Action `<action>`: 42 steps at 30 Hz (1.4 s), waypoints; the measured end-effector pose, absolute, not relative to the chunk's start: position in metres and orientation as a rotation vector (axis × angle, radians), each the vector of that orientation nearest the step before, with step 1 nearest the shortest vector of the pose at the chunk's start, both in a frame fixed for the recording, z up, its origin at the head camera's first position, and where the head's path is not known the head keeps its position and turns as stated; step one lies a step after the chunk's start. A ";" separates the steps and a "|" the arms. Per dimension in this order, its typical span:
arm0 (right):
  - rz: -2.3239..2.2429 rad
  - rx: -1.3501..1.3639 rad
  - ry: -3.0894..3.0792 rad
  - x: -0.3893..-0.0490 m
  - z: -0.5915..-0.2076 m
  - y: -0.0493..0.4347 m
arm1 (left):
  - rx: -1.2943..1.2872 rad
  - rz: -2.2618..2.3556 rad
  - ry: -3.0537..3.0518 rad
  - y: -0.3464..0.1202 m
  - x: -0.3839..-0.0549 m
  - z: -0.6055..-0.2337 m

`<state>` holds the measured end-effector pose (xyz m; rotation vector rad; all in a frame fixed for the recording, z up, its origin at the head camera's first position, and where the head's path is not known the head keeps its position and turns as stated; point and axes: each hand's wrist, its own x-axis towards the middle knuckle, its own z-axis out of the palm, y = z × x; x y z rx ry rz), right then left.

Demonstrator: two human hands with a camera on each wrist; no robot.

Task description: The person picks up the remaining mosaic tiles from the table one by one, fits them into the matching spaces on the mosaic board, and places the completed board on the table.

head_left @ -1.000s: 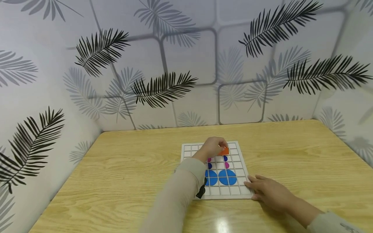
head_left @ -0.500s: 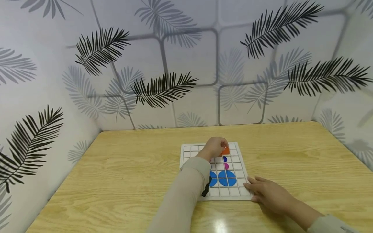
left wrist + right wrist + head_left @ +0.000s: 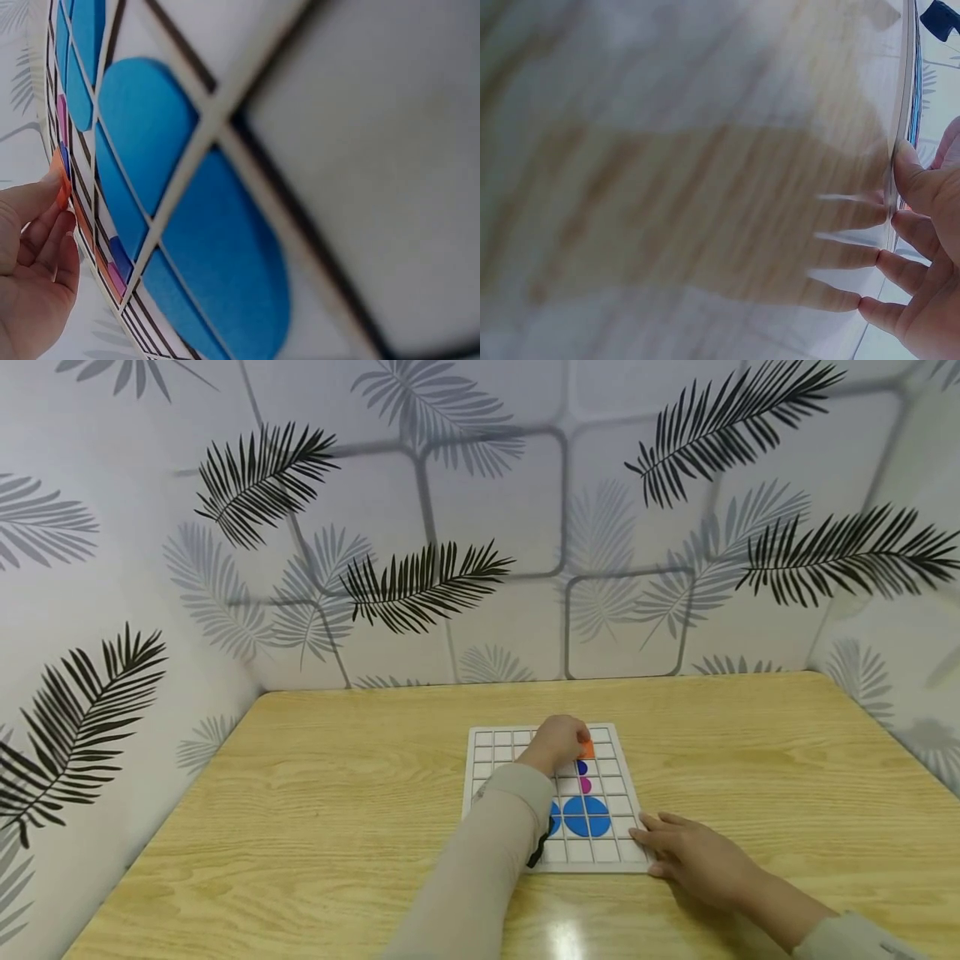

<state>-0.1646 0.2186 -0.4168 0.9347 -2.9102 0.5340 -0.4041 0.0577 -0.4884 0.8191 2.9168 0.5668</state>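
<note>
My left hand (image 3: 557, 743) reaches over the far part of a white gridded board (image 3: 622, 852) and pinches an orange piece (image 3: 61, 181) between thumb and fingers. In the head view that orange piece (image 3: 587, 750) shows just past the fingertips, close over the grid. Nearer on the board lie a dark blue half-round piece (image 3: 582, 767), a magenta one (image 3: 586, 785) and a blue disc (image 3: 576, 807) crossed by grid lines. My sleeve partly covers a second blue disc (image 3: 556, 820). At the board's near right corner, my right hand (image 3: 697, 860) rests with fingers spread, fingertips on the table by the edge.
The board lies on a wood-grain table (image 3: 337, 793). Behind it stands a wall (image 3: 487, 518) with a leaf pattern. A black strap (image 3: 539, 852) shows under my left wrist, over the board.
My left hand and forearm have shifted slightly right, with the orange piece at the fingertips. The sleeve now hides more of the left blue disc. My right hand stays at the corner.
</note>
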 end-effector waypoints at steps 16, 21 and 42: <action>0.545 0.924 -2.923 -0.164 -0.416 0.218 | 0.872 0.287 3.004 0.100 -0.560 -0.669; 0.549 0.928 -2.929 -0.164 -0.415 0.218 | 0.912 0.291 3.009 0.084 -0.492 -0.593; 0.550 0.927 -2.987 -0.170 -0.412 0.219 | 0.765 0.846 2.771 -0.015 -0.300 -0.387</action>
